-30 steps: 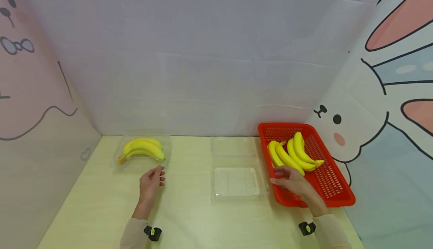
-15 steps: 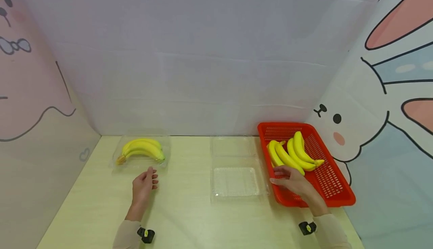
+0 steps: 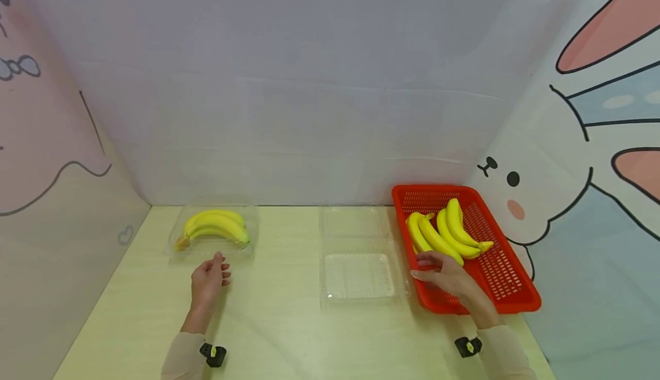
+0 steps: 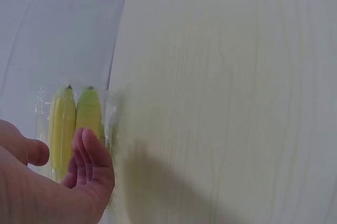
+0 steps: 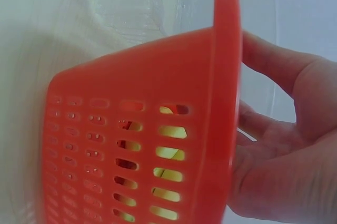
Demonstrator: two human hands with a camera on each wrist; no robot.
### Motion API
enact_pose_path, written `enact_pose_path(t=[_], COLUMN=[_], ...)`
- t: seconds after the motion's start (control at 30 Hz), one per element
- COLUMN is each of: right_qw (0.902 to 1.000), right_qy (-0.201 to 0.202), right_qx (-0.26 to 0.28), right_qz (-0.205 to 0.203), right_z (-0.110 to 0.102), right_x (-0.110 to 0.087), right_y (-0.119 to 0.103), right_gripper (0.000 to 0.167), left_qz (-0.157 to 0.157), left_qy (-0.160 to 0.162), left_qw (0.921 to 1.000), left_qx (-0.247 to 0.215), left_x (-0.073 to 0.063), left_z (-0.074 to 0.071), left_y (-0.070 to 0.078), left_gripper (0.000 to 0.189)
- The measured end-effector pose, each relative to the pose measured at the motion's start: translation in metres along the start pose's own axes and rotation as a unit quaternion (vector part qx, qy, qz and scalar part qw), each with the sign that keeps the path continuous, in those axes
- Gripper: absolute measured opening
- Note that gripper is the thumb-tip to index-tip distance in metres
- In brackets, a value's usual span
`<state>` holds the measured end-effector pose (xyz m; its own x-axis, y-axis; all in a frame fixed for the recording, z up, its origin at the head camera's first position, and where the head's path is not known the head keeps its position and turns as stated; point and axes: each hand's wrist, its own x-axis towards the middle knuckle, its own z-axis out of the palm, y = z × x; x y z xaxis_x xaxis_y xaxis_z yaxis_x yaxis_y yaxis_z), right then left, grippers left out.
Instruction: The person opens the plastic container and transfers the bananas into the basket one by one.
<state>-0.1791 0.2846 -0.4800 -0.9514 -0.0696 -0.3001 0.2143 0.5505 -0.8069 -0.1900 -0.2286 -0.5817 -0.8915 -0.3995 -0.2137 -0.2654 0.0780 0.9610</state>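
Observation:
Loosely curled and holding nothing, my left hand (image 3: 208, 281) is just in front of a clear plastic container (image 3: 251, 250) on the table's left side. A bunch of yellow bananas (image 3: 216, 223) with greenish tips lies inside it. In the left wrist view the bananas (image 4: 88, 110) show through clear plastic beyond the parted thumb and fingers. My right hand (image 3: 447, 279) is over the near left corner of a red plastic basket (image 3: 531, 304), thumb at the rim and fingers beside the bananas (image 3: 438, 244) in it. The right wrist view has the basket wall (image 5: 142, 60) hiding part of that hand.
Between the hands an opened clear plastic box (image 3: 358, 277) lies flat, its lid (image 3: 356, 222) folded back toward the rear wall. It sits right beside the basket's left side. A white cloth wall (image 3: 309, 110) bounds the table (image 3: 289, 334) behind, with printed cartoon walls on both sides.
My left hand has drawn back leftward from the right end of the banana container. The right hand stays at the basket rim. The head view has shifted slightly.

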Motion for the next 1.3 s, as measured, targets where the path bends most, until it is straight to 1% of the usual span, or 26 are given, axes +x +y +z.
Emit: enact_pose_path(t=[0.1,0.2,0.27,0.43,0.6,0.77,0.87,1.03,1.2,1.3], right_qw=[1.0,0.9999,0.9998,1.0,0.9999,0.9998,0.9998,0.9999,0.9999,0.9999], right_qy=[0.002,0.003,0.005,-0.002,-0.007,-0.013,-0.009,-0.01,-0.012,-0.013], right_qx=[-0.007,-0.014,-0.012,-0.003,-0.013,-0.008,-0.002,0.005,0.004,0.007], right_qz=[0.002,0.008,0.012,0.006,0.005,0.01,0.016,0.011,0.008,0.007], right_z=[0.001,0.001,0.001,-0.001,-0.002,-0.001,-0.002,-0.003,-0.003,-0.002], right_x=[0.0,0.0,0.0,0.0,0.001,0.001,-0.001,-0.001,0.0,0.001], right_y=[-0.001,-0.001,-0.001,-0.004,-0.005,-0.004,-0.002,0.001,0.002,0.003], right_gripper=[0.06,0.06,0.06,0.061,0.063,0.065,0.064,0.063,0.064,0.064], left_qz=[-0.003,-0.01,-0.009,-0.005,-0.016,-0.027,-0.034,-0.049,-0.061,-0.069], left_qy=[0.001,0.01,0.015,0.024,0.028,0.004,-0.02,-0.052,-0.064,-0.063], left_qw=[1.0,0.9999,0.9998,0.9997,0.9995,0.9996,0.9991,0.9974,0.996,0.9954], left_qx=[-0.001,0.002,0.001,-0.008,-0.006,-0.011,-0.014,-0.01,-0.012,-0.019], left_x=[0.003,0.006,0.008,0.013,0.017,0.022,0.026,0.032,0.036,0.039], left_z=[-0.003,-0.007,-0.008,-0.014,-0.022,-0.028,-0.029,-0.033,-0.039,-0.04], left_y=[-0.002,-0.002,0.0,0.004,0.005,0.004,0.004,0.004,0.004,0.004], left_gripper=[0.063,0.061,0.059,0.053,0.046,0.049,0.05,0.049,0.05,0.048])
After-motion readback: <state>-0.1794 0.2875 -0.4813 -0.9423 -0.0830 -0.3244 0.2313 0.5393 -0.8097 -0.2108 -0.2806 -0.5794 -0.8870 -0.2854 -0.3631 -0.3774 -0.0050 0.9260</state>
